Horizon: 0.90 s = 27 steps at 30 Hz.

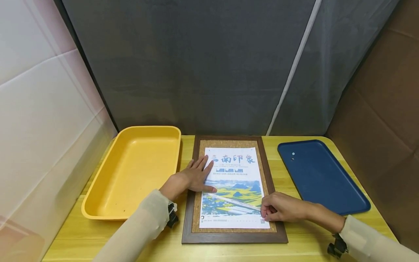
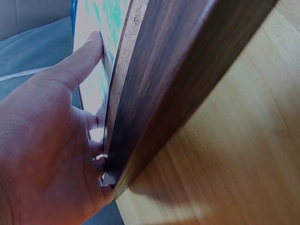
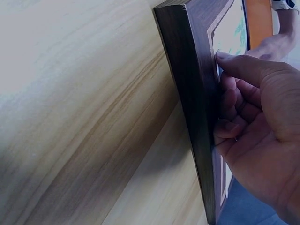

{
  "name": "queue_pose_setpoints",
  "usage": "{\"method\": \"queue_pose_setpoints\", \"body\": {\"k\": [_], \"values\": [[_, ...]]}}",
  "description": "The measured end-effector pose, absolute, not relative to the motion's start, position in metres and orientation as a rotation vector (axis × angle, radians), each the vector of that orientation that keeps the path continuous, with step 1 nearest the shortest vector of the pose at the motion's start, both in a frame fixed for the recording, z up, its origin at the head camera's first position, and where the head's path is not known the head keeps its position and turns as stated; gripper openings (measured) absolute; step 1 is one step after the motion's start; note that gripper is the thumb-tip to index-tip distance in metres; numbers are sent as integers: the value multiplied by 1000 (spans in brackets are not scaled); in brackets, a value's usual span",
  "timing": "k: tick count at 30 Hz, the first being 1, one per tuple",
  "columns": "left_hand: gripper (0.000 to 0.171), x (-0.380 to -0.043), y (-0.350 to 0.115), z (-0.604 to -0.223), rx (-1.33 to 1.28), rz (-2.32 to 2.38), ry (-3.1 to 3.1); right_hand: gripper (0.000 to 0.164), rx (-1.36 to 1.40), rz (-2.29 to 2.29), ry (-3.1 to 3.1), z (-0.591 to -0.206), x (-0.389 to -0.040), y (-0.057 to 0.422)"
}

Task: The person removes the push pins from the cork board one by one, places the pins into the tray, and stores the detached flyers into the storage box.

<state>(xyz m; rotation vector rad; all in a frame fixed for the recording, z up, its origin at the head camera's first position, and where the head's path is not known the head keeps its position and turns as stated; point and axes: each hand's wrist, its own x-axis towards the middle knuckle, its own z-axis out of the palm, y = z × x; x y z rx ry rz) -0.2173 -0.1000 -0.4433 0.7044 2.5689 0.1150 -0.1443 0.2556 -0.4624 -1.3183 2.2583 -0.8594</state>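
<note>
A printed poster (image 1: 234,167) with a landscape picture and large characters at its top lies on a brown-framed cork board (image 1: 196,218). A pale diagonal streak, like a ridge or crease, crosses its lower half. My left hand (image 1: 196,176) rests with fingers spread on the poster's left edge and the frame side; its thumb (image 2: 86,56) lies on the sheet. At the lower right edge my right hand (image 1: 278,207) has its fingers curled and pinches the poster's edge, its thumb (image 3: 239,65) on the sheet. The fingertips beneath are partly hidden.
To the left stands a deep yellow tray (image 1: 137,128) with a few dark specks inside. A flat blue tray (image 1: 324,178) on the right carries two small pins (image 1: 292,156) near its upper left. Dark cloth (image 1: 196,65) hangs behind the wooden table (image 1: 314,233).
</note>
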Motion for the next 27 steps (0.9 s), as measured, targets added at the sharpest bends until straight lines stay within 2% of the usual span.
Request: {"method": "queue_pose_setpoints", "body": {"k": [27], "values": [[109,-216,-99,-443,716,48,2590,15,-1319,-868,2231,-461,-144,256]]}}
